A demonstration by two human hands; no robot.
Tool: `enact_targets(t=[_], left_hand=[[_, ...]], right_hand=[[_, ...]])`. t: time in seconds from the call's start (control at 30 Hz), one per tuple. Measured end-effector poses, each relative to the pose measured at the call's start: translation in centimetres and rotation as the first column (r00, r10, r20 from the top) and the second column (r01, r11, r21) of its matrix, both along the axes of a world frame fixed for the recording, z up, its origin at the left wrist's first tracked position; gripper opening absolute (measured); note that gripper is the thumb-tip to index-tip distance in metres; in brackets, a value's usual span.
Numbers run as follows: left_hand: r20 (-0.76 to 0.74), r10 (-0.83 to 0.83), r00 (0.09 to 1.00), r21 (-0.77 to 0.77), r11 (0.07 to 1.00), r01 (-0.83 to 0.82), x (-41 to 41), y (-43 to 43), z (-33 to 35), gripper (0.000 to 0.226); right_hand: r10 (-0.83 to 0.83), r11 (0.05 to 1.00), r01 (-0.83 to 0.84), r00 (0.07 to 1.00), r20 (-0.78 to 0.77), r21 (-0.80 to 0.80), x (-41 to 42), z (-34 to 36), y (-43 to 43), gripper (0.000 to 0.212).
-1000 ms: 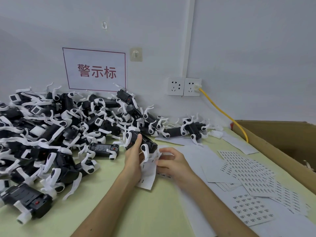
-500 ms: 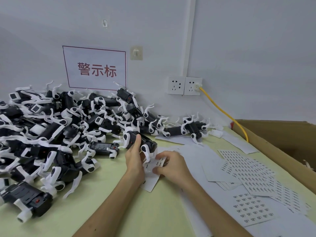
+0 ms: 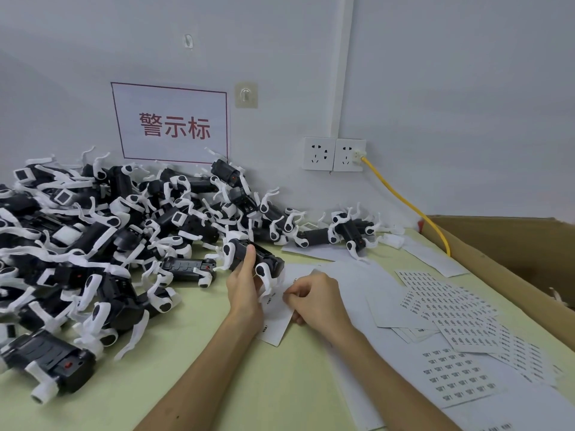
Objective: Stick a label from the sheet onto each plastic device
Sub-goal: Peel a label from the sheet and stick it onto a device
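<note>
My left hand [image 3: 244, 293] grips the hard, light-looking black-and-white plastic device [image 3: 253, 259] round its middle; at three o'clock my right hand [image 3: 314, 298] pinches the floppy white label sheet [image 3: 277, 321].

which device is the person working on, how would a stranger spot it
Start at the red-lettered sign and drop to the right edge of the big pile of black-and-white devices below it. Just in front of that edge, over a small label sheet, is the device. It alone is off the table, gripped in the left hand.
</note>
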State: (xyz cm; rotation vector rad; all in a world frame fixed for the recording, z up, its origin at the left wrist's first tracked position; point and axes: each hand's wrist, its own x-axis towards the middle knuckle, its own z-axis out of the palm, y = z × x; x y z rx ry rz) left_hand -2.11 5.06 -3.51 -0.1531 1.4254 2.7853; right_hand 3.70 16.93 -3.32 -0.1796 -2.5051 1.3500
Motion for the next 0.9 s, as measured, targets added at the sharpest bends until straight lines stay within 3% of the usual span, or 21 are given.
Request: enact_targets(t=[0.2,0.33,0.47,0.6,0.8,0.9], left_hand=[[-0.017,-0.009,1.0,0.004,1.0,0.009,0.2,0.1,0.0,0.027],[-0.052,-0.017,0.998,0.015,1.0,0.018,0.3,0.1,0.2,0.032],[-0.04,-0.003,0.999,0.03,1.0,0.004,0.4,-0.1,0.2,0.035],[-0.058,0.011,0.998,0.057,0.998,-0.008,0.1,0.0,0.0,0.036],[-0.042,0.019,0.999,0.022,1.0,-0.018,-0.4,-0.1,-0.6,0.023],[-0.023,0.021,1.0,0.017,1.0,-0.02,-0.6,0.0,-0.9,0.028]], right_hand=[[0.023,0.999,-0.022,0.999,0.03,-0.04,-0.1,0.1,0.3,0.01],[0.094,0.984,-0.074,0.988,0.122,-0.162,0.0,0.4,0.6,0.032],[0.115,0.968,-0.08,0.984,0.136,-0.236,0.0,0.7,0.7,0.032],[-0.003,0.997,0.01,0.997,0.082,-0.08,0.2,0.4,0.1,0.027],[-0.07,0.996,0.071,0.997,0.019,-0.058,-0.3,-0.1,-0.6,0.021],[-0.1,0.992,0.099,0.995,-0.014,-0.078,-0.5,-0.5,-0.9,0.013]])
